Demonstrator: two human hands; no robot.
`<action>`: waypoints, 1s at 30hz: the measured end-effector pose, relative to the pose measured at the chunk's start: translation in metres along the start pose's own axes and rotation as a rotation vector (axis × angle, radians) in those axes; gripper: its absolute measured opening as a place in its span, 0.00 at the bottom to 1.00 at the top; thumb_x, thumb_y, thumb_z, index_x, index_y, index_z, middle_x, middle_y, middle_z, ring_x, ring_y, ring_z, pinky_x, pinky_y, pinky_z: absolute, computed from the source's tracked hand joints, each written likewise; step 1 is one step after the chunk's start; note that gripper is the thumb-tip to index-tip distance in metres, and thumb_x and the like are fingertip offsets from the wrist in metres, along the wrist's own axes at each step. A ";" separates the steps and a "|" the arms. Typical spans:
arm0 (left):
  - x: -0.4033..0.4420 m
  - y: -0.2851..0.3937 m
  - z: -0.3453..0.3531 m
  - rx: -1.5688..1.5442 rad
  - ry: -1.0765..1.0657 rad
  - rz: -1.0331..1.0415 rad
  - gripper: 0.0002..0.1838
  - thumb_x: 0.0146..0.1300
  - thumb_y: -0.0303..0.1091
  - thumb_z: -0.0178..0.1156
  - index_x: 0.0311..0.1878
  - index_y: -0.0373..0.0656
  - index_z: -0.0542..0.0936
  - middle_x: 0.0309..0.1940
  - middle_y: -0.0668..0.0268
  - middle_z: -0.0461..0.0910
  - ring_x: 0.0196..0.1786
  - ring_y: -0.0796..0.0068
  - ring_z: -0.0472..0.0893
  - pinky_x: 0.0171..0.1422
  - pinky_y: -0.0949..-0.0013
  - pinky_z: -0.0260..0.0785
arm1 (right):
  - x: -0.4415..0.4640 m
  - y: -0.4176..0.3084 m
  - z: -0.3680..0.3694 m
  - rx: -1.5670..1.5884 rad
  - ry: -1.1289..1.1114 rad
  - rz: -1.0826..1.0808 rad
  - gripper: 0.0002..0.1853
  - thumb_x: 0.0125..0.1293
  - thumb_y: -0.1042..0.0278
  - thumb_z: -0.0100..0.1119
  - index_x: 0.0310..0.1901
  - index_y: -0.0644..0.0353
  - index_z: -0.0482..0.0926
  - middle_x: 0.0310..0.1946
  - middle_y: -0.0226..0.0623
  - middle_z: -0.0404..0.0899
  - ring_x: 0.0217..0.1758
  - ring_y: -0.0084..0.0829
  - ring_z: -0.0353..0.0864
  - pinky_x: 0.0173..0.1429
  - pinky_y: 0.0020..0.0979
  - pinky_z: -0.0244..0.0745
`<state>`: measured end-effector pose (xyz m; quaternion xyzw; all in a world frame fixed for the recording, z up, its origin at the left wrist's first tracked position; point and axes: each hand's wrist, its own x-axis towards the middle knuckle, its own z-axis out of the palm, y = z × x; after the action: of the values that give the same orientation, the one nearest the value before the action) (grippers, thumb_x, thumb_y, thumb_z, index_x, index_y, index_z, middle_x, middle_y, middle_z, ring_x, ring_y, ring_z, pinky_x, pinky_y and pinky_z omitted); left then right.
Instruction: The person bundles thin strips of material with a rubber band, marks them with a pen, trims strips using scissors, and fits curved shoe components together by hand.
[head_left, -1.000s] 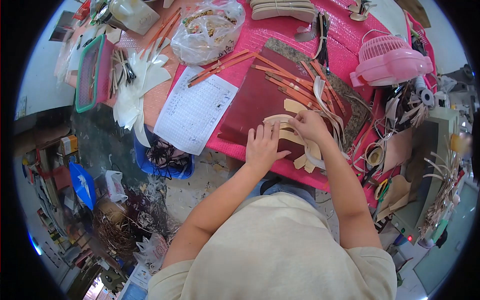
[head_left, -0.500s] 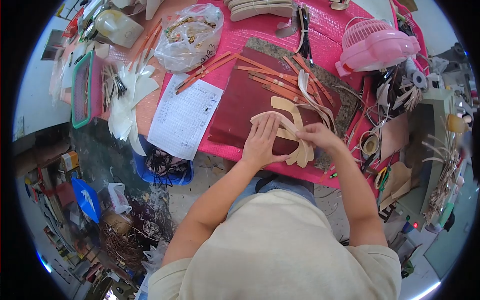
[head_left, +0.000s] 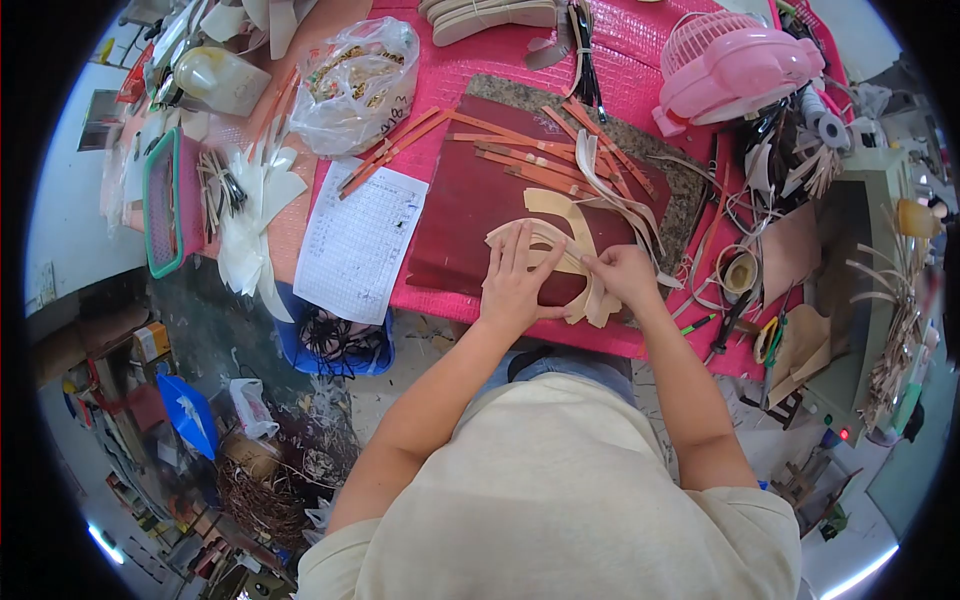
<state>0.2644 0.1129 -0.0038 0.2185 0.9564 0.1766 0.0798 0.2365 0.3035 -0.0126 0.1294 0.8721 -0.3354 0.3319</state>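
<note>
Curved beige pieces (head_left: 556, 206), like leather or lining strips, lie on a dark red board (head_left: 450, 230). My left hand (head_left: 514, 288) lies flat over one curved strip (head_left: 543, 230), its fingers spread and pressing it down, with the thumb pointing right. With thumb and fingers pinched, my right hand (head_left: 622, 274) grips the right end of that strip. Below it, more beige ends (head_left: 597, 306) fan out at the board's front edge. How many layers are under the hands cannot be made out.
Reddish-orange strips (head_left: 530, 160) and pale loose straps (head_left: 610, 185) lie on the board's far part. A written sheet (head_left: 360, 240) and a plastic bag (head_left: 355, 85) sit left. A pink fan (head_left: 735, 75) stands back right; scissors (head_left: 768, 340) lie right.
The camera view has shifted slightly, so the table appears farther left. My left fingers have spread a little and the thumb and index have moved along the strip; my right hand keeps its pinch.
</note>
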 end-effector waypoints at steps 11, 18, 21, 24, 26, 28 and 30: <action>0.000 -0.001 -0.005 -0.096 -0.019 0.088 0.54 0.32 0.65 0.60 0.60 0.35 0.58 0.60 0.54 0.56 0.65 0.59 0.54 0.65 0.57 0.46 | 0.024 -0.045 -0.008 -0.207 -0.106 -0.081 0.15 0.44 0.51 0.60 0.25 0.55 0.80 0.25 0.40 0.79 0.31 0.39 0.78 0.38 0.36 0.72; -0.002 -0.003 -0.001 0.090 -0.042 0.146 0.53 0.33 0.64 0.60 0.61 0.40 0.57 0.59 0.55 0.58 0.63 0.63 0.57 0.65 0.60 0.48 | 0.000 0.001 0.002 0.560 -0.282 0.000 0.15 0.47 0.59 0.63 0.25 0.65 0.78 0.18 0.37 0.76 0.21 0.23 0.76 0.26 0.26 0.70; -0.001 0.001 -0.002 0.089 -0.054 0.123 0.54 0.32 0.64 0.61 0.63 0.47 0.56 0.59 0.54 0.57 0.64 0.62 0.56 0.64 0.58 0.48 | -0.019 0.011 0.013 0.633 -0.096 0.011 0.13 0.50 0.61 0.61 0.26 0.66 0.77 0.16 0.36 0.75 0.19 0.20 0.74 0.23 0.26 0.68; 0.000 0.008 -0.003 0.087 -0.078 0.087 0.54 0.29 0.64 0.62 0.63 0.54 0.56 0.60 0.52 0.57 0.64 0.59 0.55 0.64 0.55 0.47 | -0.024 0.015 0.019 0.378 0.082 -0.051 0.16 0.51 0.58 0.59 0.26 0.65 0.77 0.17 0.38 0.76 0.19 0.26 0.75 0.25 0.28 0.69; 0.000 0.011 -0.001 0.086 -0.075 0.079 0.54 0.27 0.65 0.62 0.64 0.58 0.55 0.59 0.49 0.56 0.64 0.55 0.54 0.64 0.50 0.46 | -0.023 0.018 0.023 0.252 0.169 -0.079 0.17 0.52 0.56 0.58 0.26 0.65 0.77 0.17 0.39 0.76 0.20 0.28 0.76 0.26 0.29 0.69; 0.001 0.016 -0.001 0.121 -0.098 0.082 0.55 0.28 0.65 0.62 0.64 0.59 0.53 0.59 0.48 0.56 0.64 0.53 0.53 0.63 0.47 0.45 | -0.016 0.024 0.028 0.278 0.165 -0.093 0.18 0.52 0.54 0.56 0.27 0.65 0.78 0.18 0.41 0.76 0.21 0.33 0.77 0.28 0.30 0.69; 0.002 0.019 0.000 0.155 -0.119 0.088 0.56 0.28 0.65 0.62 0.65 0.60 0.52 0.59 0.46 0.55 0.64 0.51 0.53 0.63 0.45 0.45 | -0.011 0.033 0.035 0.350 0.151 -0.092 0.16 0.54 0.57 0.57 0.27 0.66 0.77 0.17 0.37 0.75 0.19 0.27 0.75 0.24 0.25 0.67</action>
<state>0.2700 0.1301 0.0031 0.2757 0.9503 0.0923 0.1118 0.2768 0.3041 -0.0411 0.1700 0.8278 -0.4861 0.2226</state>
